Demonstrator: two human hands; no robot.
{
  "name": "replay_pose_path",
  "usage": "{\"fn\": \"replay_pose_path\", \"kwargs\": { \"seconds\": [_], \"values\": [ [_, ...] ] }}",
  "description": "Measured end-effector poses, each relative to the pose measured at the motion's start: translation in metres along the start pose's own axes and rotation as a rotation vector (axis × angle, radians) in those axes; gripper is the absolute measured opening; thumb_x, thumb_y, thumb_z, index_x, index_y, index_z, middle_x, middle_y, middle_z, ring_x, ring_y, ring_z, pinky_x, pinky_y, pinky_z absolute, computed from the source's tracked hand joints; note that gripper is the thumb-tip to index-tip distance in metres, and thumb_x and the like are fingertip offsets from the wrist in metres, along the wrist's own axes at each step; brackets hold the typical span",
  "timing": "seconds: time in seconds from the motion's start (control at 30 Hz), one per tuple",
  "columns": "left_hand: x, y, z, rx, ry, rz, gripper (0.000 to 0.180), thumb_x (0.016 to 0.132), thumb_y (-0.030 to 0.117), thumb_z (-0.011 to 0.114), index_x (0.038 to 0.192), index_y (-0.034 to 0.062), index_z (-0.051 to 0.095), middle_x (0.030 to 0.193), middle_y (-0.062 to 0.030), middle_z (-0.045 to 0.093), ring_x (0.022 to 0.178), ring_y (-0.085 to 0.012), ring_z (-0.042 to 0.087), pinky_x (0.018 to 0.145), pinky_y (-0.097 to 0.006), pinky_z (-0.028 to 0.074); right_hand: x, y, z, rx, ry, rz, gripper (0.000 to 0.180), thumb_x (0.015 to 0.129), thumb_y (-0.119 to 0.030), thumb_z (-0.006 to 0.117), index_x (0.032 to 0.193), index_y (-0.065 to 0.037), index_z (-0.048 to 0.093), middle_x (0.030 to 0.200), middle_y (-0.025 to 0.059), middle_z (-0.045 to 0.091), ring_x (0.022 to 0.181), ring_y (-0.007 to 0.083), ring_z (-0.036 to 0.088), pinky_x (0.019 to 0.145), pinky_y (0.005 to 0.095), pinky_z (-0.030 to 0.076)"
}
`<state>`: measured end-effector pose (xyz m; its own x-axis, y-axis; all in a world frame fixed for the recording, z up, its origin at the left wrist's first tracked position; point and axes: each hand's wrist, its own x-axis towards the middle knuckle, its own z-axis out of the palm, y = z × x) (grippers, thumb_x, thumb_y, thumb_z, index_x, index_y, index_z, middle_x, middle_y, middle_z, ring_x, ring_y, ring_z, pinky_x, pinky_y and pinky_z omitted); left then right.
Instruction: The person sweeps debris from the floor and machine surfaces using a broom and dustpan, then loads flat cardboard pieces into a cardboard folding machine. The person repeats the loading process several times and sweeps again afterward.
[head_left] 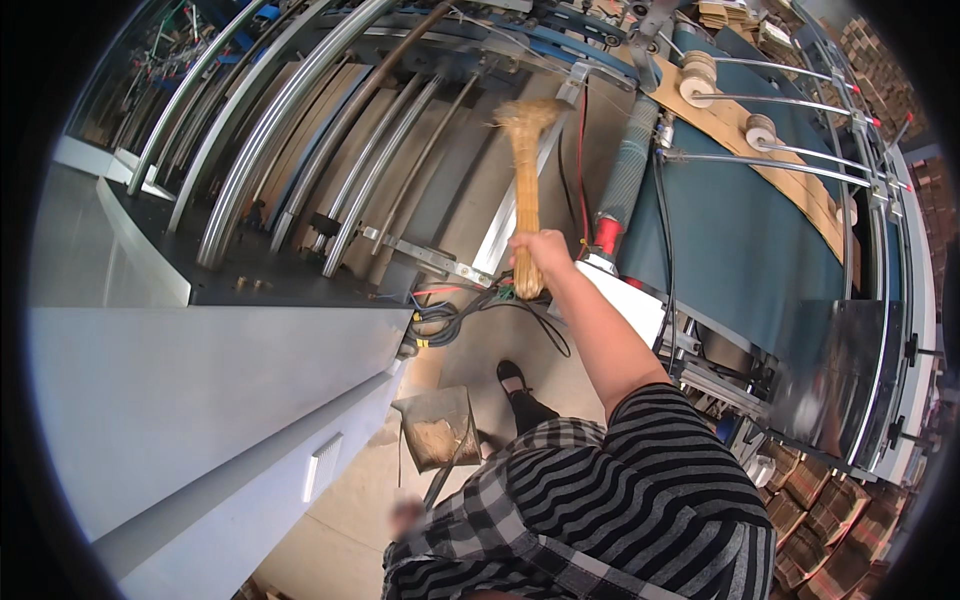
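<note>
My right hand [538,254] is closed around the bound handle of a straw hand broom [526,170]. The broom is held up over the gap between the machine sections, its frayed bristle end pointing away from me. Low on the left, my left hand [406,516] is blurred beside my checked clothing. It is at the upper end of the handle of a dustpan [462,400], and its fingers do not show sharply. Brownish debris [435,440] lies in the pan, which is beside my foot [511,376].
On the left stand a grey machine housing [220,390] and curved metal bars [270,125]. A green conveyor belt [715,235] carries brown cardboard [770,165] under rollers on the right. Coiled black cables [437,325] hang near the floor. Cardboard stacks [815,500] stand at lower right.
</note>
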<state>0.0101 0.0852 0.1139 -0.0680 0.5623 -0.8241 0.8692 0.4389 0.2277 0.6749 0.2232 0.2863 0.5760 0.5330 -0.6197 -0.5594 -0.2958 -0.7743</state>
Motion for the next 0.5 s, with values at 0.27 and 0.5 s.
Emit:
{"fn": "replay_pose_path", "kwargs": {
  "seconds": [0.27,0.5],
  "values": [
    [0.013,-0.053,0.021,-0.126,0.14,0.204,0.017,0.089,0.026,0.049,0.096,0.0136,0.059,0.072,0.0019,0.051,0.063,-0.0141,0.05,0.053,-0.03,0.039,-0.119,0.057,0.02,0.021,-0.248,0.18,0.016,0.072,-0.007,0.065,0.081,0.002,0.056,0.065,0.0099,0.058,0.05,0.0183,0.058,0.047,0.0305,0.049],
    [-0.078,0.098,-0.028,-0.326,0.057,-0.003,0.021,0.075,0.026,0.065,0.073,0.0051,0.061,0.065,-0.0019,0.059,0.056,-0.0124,0.053,0.052,-0.027,0.042,-0.144,0.095,-0.007,0.011,-0.118,0.072,0.016,0.071,-0.003,0.065,0.082,0.003,0.055,0.069,0.0098,0.058,0.048,0.0181,0.057,0.044,0.0296,0.046]
  ]
}}
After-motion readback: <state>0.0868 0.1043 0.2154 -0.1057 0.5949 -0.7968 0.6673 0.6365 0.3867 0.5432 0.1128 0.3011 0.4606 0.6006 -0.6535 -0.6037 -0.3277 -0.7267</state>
